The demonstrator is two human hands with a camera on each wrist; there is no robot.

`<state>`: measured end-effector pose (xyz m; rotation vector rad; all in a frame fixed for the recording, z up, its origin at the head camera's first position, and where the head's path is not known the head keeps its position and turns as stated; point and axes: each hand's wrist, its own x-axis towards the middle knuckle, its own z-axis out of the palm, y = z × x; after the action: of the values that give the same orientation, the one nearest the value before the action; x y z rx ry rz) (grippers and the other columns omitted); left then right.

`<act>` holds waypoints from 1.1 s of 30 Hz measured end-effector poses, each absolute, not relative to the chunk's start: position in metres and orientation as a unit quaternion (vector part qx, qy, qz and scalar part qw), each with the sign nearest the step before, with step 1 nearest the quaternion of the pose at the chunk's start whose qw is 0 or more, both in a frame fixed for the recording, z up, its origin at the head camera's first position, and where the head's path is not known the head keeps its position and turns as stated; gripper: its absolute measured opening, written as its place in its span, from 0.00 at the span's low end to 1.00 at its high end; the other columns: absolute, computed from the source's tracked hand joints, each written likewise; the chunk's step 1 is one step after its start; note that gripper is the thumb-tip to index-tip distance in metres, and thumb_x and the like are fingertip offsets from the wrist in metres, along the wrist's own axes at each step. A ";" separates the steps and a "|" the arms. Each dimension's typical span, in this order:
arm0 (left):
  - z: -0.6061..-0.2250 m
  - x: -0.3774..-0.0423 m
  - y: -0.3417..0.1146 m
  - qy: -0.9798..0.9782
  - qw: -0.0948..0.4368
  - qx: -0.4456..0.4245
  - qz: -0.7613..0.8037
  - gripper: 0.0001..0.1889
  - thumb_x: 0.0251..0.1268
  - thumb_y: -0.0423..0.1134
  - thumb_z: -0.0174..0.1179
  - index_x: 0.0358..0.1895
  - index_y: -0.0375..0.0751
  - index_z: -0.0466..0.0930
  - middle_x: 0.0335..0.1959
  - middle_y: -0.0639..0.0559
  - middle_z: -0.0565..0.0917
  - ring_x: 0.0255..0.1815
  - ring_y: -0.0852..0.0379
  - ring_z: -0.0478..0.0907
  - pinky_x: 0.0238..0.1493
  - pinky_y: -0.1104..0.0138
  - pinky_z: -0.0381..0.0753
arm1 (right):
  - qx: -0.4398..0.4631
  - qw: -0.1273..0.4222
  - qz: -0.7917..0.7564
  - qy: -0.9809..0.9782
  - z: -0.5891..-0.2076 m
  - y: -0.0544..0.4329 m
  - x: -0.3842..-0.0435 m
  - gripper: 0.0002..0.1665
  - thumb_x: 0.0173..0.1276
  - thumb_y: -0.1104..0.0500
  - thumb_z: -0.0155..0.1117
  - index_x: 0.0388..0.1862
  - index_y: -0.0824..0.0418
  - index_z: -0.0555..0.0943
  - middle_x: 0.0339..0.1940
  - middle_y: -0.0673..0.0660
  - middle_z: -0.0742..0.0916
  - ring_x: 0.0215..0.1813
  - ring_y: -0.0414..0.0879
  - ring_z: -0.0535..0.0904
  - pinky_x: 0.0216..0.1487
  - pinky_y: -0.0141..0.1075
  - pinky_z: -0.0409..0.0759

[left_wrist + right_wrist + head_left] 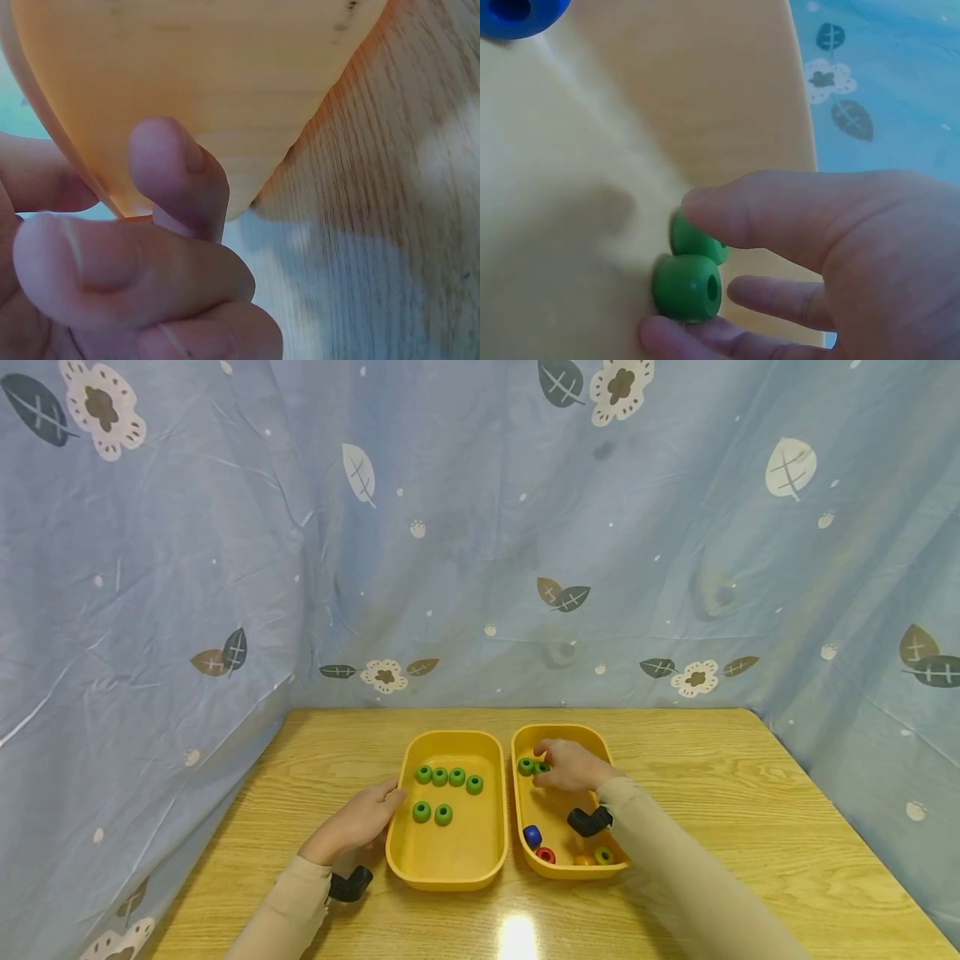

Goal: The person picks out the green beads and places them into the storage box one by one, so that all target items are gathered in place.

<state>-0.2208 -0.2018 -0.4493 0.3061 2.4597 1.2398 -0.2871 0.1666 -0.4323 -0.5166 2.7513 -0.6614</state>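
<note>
My left hand (pixel 363 818) grips the left wall of the left yellow tray (pixel 476 852), thumb on one side of the rim and fingers on the other. Several green beads (pixel 457 776) sit in that tray in two loose rows. Inside the right yellow tray (pixel 551 810), my right hand (pixel 573 766) reaches down with thumb and fingers spread around two green beads. In the right wrist view the nearer green bead (pixel 684 289) lies by the lower fingertips. The thumb overlaps the farther green bead (pixel 694 236), which touches the first.
A blue bead (pixel 532 836), a red bead (pixel 545 856), an orange bead (pixel 583 860) and a yellow-green bead (pixel 603 856) lie along the right tray's near end. Both trays stand side by side on a wooden table (pixel 697 793). A patterned blue curtain (pixel 465 552) hangs behind.
</note>
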 end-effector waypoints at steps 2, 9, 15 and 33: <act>-0.450 -0.221 -0.202 0.872 0.184 0.109 0.441 0.29 0.89 0.48 0.39 0.83 0.40 0.57 0.14 0.52 0.71 0.09 0.60 0.55 0.16 0.66 0.66 | -0.179 0.134 -0.225 0.949 -0.433 0.166 -0.288 0.31 0.67 0.54 0.74 0.64 0.67 0.78 0.53 0.65 0.86 0.53 0.57 0.83 0.58 0.52 0.82; -0.450 -0.221 -0.203 0.871 0.184 0.111 0.442 0.28 0.89 0.47 0.39 0.83 0.40 0.57 0.14 0.52 0.71 0.09 0.60 0.55 0.16 0.65 0.67 | -0.173 0.138 -0.223 0.949 -0.437 0.164 -0.287 0.21 0.65 0.56 0.75 0.51 0.64 0.80 0.42 0.57 0.84 0.41 0.48 0.77 0.47 0.43 0.79; -0.450 -0.220 -0.203 0.871 0.185 0.112 0.442 0.28 0.89 0.47 0.39 0.83 0.40 0.57 0.13 0.53 0.69 0.09 0.60 0.55 0.16 0.65 0.67 | -0.176 0.140 -0.227 0.948 -0.440 0.165 -0.284 0.11 0.64 0.60 0.76 0.41 0.61 0.82 0.35 0.53 0.83 0.35 0.46 0.74 0.39 0.37 0.74; -0.450 -0.219 -0.201 0.871 0.181 0.108 0.443 0.28 0.89 0.47 0.39 0.83 0.39 0.58 0.15 0.52 0.71 0.09 0.59 0.56 0.16 0.66 0.66 | -0.182 0.162 -0.257 0.935 -0.441 0.171 -0.276 0.09 0.66 0.64 0.71 0.43 0.61 0.82 0.34 0.54 0.82 0.29 0.45 0.72 0.31 0.35 0.71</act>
<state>-0.2192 -0.2008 -0.4497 0.3056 2.4611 1.2528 -0.2759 0.1714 -0.4415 -0.5204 2.6684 -0.7347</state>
